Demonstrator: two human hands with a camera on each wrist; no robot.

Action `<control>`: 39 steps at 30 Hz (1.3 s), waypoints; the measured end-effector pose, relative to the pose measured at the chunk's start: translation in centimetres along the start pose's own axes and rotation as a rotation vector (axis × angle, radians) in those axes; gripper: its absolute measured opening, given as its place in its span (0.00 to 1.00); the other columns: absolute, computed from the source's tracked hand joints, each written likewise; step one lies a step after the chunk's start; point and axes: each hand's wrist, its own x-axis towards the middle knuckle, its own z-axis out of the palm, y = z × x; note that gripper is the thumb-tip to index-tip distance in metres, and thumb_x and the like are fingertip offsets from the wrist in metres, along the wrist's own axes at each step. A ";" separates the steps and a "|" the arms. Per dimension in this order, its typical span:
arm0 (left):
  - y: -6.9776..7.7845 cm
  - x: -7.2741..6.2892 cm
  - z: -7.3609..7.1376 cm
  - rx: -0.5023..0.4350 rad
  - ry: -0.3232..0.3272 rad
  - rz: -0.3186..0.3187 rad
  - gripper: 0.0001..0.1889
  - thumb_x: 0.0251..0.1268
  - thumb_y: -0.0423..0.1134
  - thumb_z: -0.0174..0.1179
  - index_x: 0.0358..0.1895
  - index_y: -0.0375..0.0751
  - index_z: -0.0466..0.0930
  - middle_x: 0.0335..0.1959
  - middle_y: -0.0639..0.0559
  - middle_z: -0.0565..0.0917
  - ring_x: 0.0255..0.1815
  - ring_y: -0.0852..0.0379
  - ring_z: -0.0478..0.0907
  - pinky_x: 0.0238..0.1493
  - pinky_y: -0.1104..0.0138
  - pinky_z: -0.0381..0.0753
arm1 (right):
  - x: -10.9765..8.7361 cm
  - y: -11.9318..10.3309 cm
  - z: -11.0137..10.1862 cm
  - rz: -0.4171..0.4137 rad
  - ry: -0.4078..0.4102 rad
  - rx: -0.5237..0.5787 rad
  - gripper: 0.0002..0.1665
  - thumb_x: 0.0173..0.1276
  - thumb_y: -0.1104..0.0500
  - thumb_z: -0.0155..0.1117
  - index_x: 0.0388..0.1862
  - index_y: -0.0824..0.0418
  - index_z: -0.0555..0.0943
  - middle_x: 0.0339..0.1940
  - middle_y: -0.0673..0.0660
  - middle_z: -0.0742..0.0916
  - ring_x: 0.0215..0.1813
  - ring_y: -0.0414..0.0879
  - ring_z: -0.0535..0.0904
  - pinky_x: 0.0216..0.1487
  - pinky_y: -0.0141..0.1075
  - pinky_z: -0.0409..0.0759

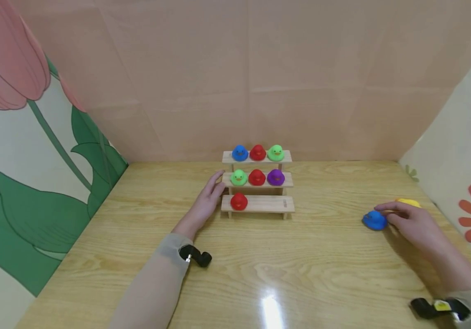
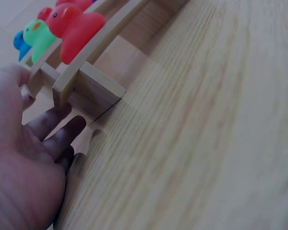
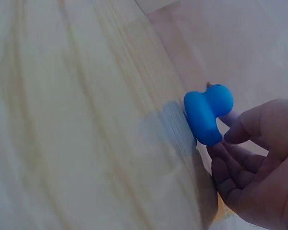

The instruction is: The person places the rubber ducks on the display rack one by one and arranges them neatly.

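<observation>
A three-step wooden stand (image 1: 265, 204) holds small rubber ducks. Beside its left end is my left hand (image 1: 211, 195), fingers loosely bent and fingertips right at the ends of the shelves; it grips nothing. At the right of the table, my right hand (image 1: 414, 224) has thumb and forefinger at a blue rubber duck (image 1: 374, 220), pinching it by one side. In the right wrist view this blue duck (image 3: 201, 117) sits low at the tabletop, its far side partly covering a finger. A yellow thing (image 1: 409, 202) shows behind the right hand, mostly hidden.
On the top shelf stand blue (image 1: 240, 153), red (image 1: 258, 152) and green (image 1: 275, 153) ducks. The middle one carries green (image 1: 238, 177), red (image 1: 257, 177) and purple (image 1: 275, 177) ducks. One red duck (image 1: 239, 201) stands at the bottom shelf's left. Walls border the wooden table (image 1: 322, 274).
</observation>
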 end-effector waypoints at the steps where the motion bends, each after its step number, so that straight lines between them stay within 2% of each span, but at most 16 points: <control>1: 0.0 0.0 0.0 0.000 0.001 0.000 0.30 0.91 0.64 0.46 0.88 0.72 0.59 0.88 0.52 0.62 0.89 0.45 0.54 0.86 0.41 0.54 | 0.0 -0.1 0.0 0.004 -0.009 -0.001 0.22 0.92 0.52 0.54 0.66 0.66 0.86 0.67 0.75 0.83 0.59 0.58 0.76 0.41 0.32 0.68; 4: 0.0 0.1 0.1 -0.003 0.001 -0.002 0.29 0.91 0.63 0.46 0.88 0.72 0.59 0.88 0.52 0.63 0.89 0.45 0.55 0.86 0.42 0.54 | 0.0 -0.2 -0.3 0.015 -0.049 0.008 0.28 0.93 0.46 0.52 0.70 0.66 0.84 0.73 0.77 0.79 0.69 0.72 0.71 0.46 0.33 0.67; 7: 0.1 0.1 0.1 -0.010 -0.005 -0.001 0.29 0.91 0.63 0.46 0.88 0.73 0.59 0.87 0.53 0.64 0.89 0.46 0.56 0.86 0.42 0.55 | -0.2 -0.5 -0.6 0.035 -0.102 0.005 0.34 0.91 0.40 0.52 0.76 0.65 0.79 0.75 0.78 0.77 0.73 0.77 0.69 0.51 0.40 0.70; 10: 0.2 0.0 0.2 -0.015 -0.008 0.000 0.29 0.91 0.64 0.46 0.88 0.74 0.59 0.88 0.54 0.62 0.89 0.45 0.54 0.86 0.41 0.54 | -0.3 -0.8 -1.0 0.038 -0.159 -0.010 0.40 0.89 0.35 0.55 0.81 0.64 0.73 0.75 0.77 0.78 0.73 0.76 0.71 0.51 0.38 0.75; 13: 0.3 0.0 0.1 -0.018 -0.007 0.000 0.29 0.90 0.65 0.46 0.87 0.75 0.59 0.89 0.54 0.61 0.90 0.45 0.52 0.86 0.41 0.53 | -0.2 -1.2 -1.0 0.019 -0.203 -0.011 0.43 0.87 0.36 0.61 0.83 0.66 0.69 0.73 0.76 0.79 0.70 0.73 0.75 0.45 0.28 0.76; 16: 0.3 0.0 0.1 -0.016 -0.003 -0.001 0.29 0.90 0.64 0.46 0.87 0.75 0.59 0.89 0.53 0.60 0.90 0.45 0.52 0.86 0.41 0.54 | -0.1 -1.6 -0.8 0.006 -0.228 -0.008 0.46 0.85 0.39 0.66 0.84 0.68 0.67 0.71 0.75 0.81 0.69 0.72 0.76 0.43 0.24 0.76; 21: 0.0 0.0 0.0 -0.017 -0.002 -0.003 0.28 0.92 0.61 0.46 0.88 0.74 0.59 0.89 0.53 0.61 0.90 0.45 0.53 0.86 0.43 0.55 | -0.1 -1.7 -0.3 0.006 -0.205 -0.015 0.46 0.82 0.39 0.70 0.82 0.68 0.70 0.69 0.72 0.83 0.67 0.68 0.78 0.43 0.23 0.75; 27: -0.1 0.0 0.0 -0.020 -0.007 -0.007 0.28 0.92 0.61 0.46 0.88 0.75 0.58 0.88 0.54 0.62 0.89 0.45 0.54 0.86 0.42 0.56 | -0.2 -1.7 -0.1 0.012 -0.192 0.026 0.45 0.83 0.39 0.68 0.82 0.69 0.70 0.74 0.76 0.79 0.71 0.71 0.76 0.44 0.19 0.73; 28: 0.0 0.0 0.0 -0.020 -0.007 -0.006 0.28 0.92 0.61 0.46 0.88 0.75 0.58 0.89 0.54 0.61 0.89 0.45 0.54 0.86 0.42 0.55 | -0.2 -1.6 0.0 0.012 -0.188 0.036 0.45 0.83 0.39 0.68 0.82 0.68 0.69 0.74 0.76 0.79 0.71 0.69 0.77 0.44 0.19 0.73; 29: 0.0 -0.1 0.0 -0.022 -0.009 -0.006 0.28 0.92 0.61 0.46 0.88 0.75 0.58 0.89 0.54 0.61 0.90 0.45 0.53 0.86 0.41 0.55 | -0.1 -1.6 0.1 0.010 -0.184 0.047 0.44 0.83 0.40 0.68 0.82 0.68 0.70 0.74 0.76 0.79 0.69 0.63 0.80 0.44 0.18 0.74; 32: 0.1 -0.1 0.0 -0.022 -0.014 -0.003 0.28 0.92 0.62 0.46 0.88 0.75 0.58 0.89 0.54 0.61 0.90 0.45 0.52 0.86 0.41 0.55 | -0.1 -1.4 0.5 -0.007 -0.158 0.079 0.42 0.84 0.43 0.69 0.82 0.67 0.70 0.73 0.76 0.80 0.61 0.37 0.80 0.45 0.17 0.75; 33: 0.1 -0.1 0.0 -0.023 -0.015 -0.002 0.29 0.91 0.62 0.46 0.88 0.75 0.58 0.89 0.54 0.60 0.90 0.45 0.52 0.86 0.41 0.54 | -0.1 -1.3 0.6 -0.014 -0.145 0.084 0.41 0.84 0.43 0.69 0.82 0.67 0.71 0.73 0.76 0.80 0.60 0.32 0.79 0.45 0.16 0.75; 34: 0.1 -0.1 0.0 -0.025 -0.016 -0.001 0.29 0.91 0.62 0.46 0.88 0.75 0.59 0.89 0.54 0.60 0.90 0.45 0.51 0.86 0.41 0.54 | -0.1 -1.2 0.7 -0.020 -0.141 0.094 0.41 0.84 0.44 0.69 0.83 0.67 0.70 0.74 0.76 0.79 0.60 0.32 0.79 0.45 0.16 0.75; 35: 0.1 -0.1 0.0 -0.026 -0.015 0.000 0.29 0.91 0.63 0.46 0.88 0.75 0.59 0.89 0.54 0.60 0.90 0.46 0.51 0.86 0.41 0.54 | 0.0 -1.2 0.8 -0.025 -0.136 0.101 0.41 0.84 0.45 0.69 0.83 0.67 0.70 0.74 0.77 0.79 0.61 0.35 0.81 0.45 0.15 0.74; 36: 0.1 -0.1 0.0 -0.025 -0.015 0.000 0.29 0.91 0.63 0.46 0.88 0.75 0.59 0.89 0.55 0.60 0.90 0.46 0.51 0.86 0.41 0.54 | 0.0 -1.2 0.9 -0.027 -0.131 0.104 0.41 0.84 0.45 0.69 0.83 0.67 0.70 0.75 0.77 0.78 0.63 0.42 0.83 0.45 0.15 0.73; 39: 0.0 -0.1 0.0 -0.024 -0.011 -0.004 0.29 0.91 0.63 0.46 0.87 0.76 0.59 0.89 0.55 0.59 0.90 0.46 0.50 0.86 0.41 0.53 | 0.0 -1.2 1.1 -0.023 -0.128 0.102 0.42 0.83 0.44 0.70 0.83 0.68 0.71 0.75 0.77 0.78 0.71 0.69 0.79 0.45 0.14 0.73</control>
